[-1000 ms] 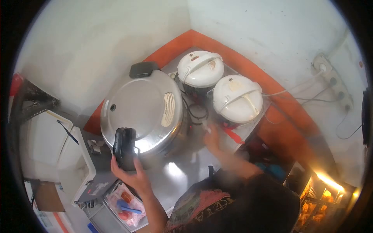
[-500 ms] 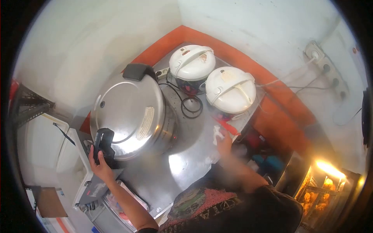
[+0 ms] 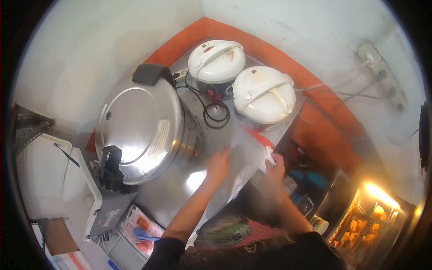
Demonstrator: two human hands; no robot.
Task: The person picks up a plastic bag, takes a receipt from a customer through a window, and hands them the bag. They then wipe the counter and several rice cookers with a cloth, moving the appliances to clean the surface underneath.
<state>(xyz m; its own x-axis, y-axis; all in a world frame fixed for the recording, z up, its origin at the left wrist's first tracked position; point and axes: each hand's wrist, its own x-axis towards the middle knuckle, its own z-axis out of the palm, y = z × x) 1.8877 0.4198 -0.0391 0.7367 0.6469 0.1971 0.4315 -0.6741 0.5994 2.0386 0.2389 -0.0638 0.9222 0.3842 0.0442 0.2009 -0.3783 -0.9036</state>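
Observation:
My right hand (image 3: 276, 168) pinches a crumpled white tissue or cloth (image 3: 269, 157) at the right edge of the metal table (image 3: 180, 191). Just above it lies a red strip-like thing (image 3: 259, 137), beside the base of the nearer white-lidded cooker (image 3: 264, 95). My left hand (image 3: 218, 163) hovers over the middle of the tabletop, its fingers blurred by motion. Left of that hand stands a large steel rice cooker (image 3: 139, 128) with its lid down and a black front latch (image 3: 111, 164).
Another white-lidded cooker (image 3: 217, 60) stands at the back, near a coiled black cable (image 3: 217, 116). A wall power strip (image 3: 382, 74) holds plugs. At lower right, a lit warmer (image 3: 360, 220) contains fried food. A tray with a blue-handled utensil (image 3: 144, 234) sits at lower left.
My left hand has left the big cooker's black latch and moved right over the table. My right hand has shifted slightly right and down with the white tissue or cloth.

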